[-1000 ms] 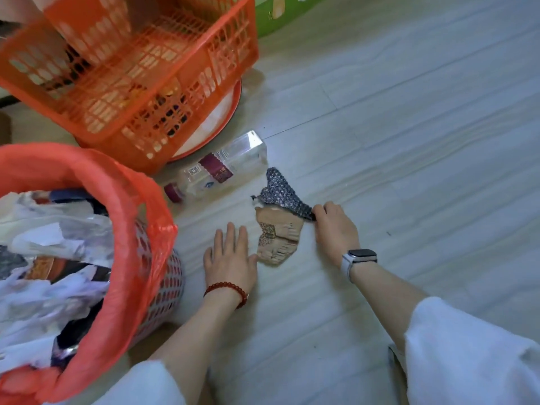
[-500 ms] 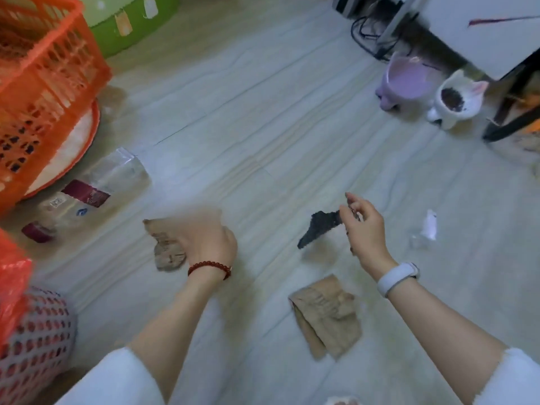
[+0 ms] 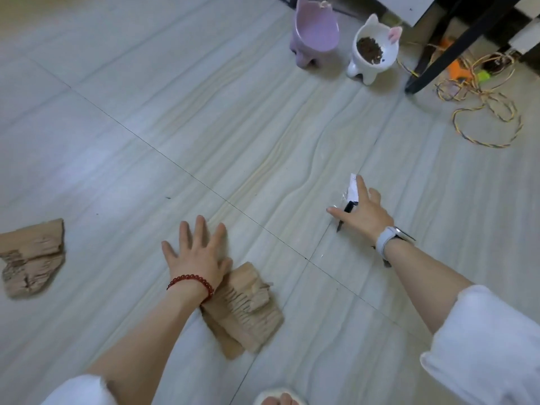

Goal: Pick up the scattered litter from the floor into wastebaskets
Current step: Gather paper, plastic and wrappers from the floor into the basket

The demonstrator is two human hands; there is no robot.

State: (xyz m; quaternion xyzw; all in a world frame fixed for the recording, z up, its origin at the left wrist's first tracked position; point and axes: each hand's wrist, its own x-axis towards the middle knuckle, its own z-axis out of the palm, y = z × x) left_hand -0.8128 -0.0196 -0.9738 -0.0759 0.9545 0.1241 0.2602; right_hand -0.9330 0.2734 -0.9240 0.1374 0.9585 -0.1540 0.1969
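Small white scrap of paper with clear plastic film [image 3: 353, 192] lying on the pale grey tiled floor [image 3: 204, 135], right of centre, under the fingertips of the right hand [image 3: 363, 213]. Fingers there straight and spread, thumb out to the left, a dark scrap [image 3: 346, 210] caught under the palm; whether pinched or only pressed, cannot tell. White watch on that wrist. Torn brown corrugated cardboard piece [image 3: 248, 311] flat on the floor near the bottom centre, partly under the wrist of the left hand [image 3: 198, 255]. Left fingers spread wide and straight, palm down on the tile, red bead bracelet at the wrist. Second torn brown cardboard piece [image 3: 32, 261] well apart at the left edge. Farther off, upper right: lilac ceramic pet bowl [image 3: 317, 33] just beside white cat-eared bowl of brown kibble [image 3: 372, 49], black furniture leg [image 3: 450, 51], loose coil of yellow braided cord [image 3: 485, 118].
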